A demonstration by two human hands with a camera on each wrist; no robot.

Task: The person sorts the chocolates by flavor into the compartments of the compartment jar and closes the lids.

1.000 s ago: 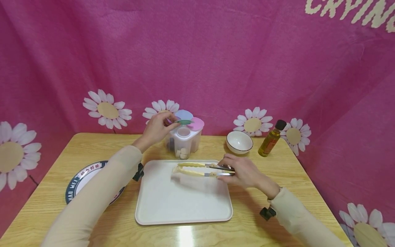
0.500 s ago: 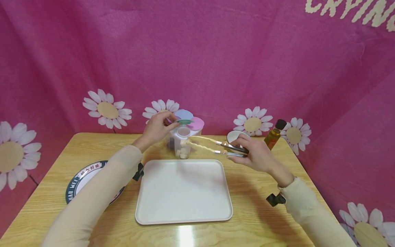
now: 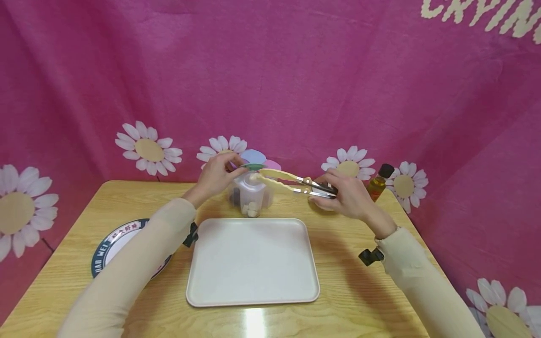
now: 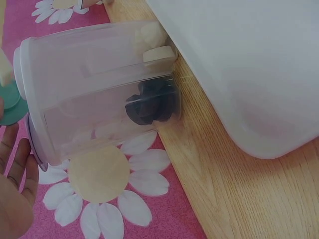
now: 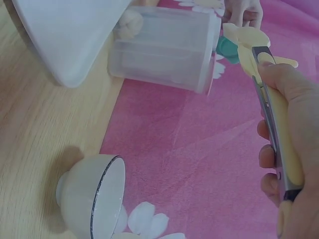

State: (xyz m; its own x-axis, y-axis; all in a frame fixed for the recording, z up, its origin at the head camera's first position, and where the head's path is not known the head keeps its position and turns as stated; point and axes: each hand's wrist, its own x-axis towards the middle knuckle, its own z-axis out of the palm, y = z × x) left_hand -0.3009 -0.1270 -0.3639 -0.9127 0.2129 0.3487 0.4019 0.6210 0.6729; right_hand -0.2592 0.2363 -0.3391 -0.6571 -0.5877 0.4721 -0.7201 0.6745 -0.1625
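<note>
My left hand (image 3: pixel 216 174) pinches the raised green lid (image 3: pixel 252 166) of a clear plastic container (image 3: pixel 252 195) with several compartments. Whitish chunks (image 4: pixel 158 52) lie at the bottom of one compartment and black pieces (image 4: pixel 152 102) in another. In my right hand (image 3: pixel 348 196) is a pair of tongs (image 3: pixel 305 182) with yellow scalloped tips and metal-and-black handles, thumb on one side and fingers curled round the other. A small pale chunk (image 3: pixel 254 177) sits at the tong tips, right over the opening under the green lid.
A white rectangular tray (image 3: pixel 252 263) lies in front of the container on the wooden table (image 3: pixel 169 310). At left is a blue-rimmed plate (image 3: pixel 100 256), partly behind my left sleeve. A white bowl (image 5: pixel 84 194) and an oil bottle (image 3: pixel 377 184) stand at the back right, partly hidden by my right hand.
My right hand has lifted the tongs and a pale chunk from above the tray, away from me, to the container's opening. My left hand has stayed at the green lid.
</note>
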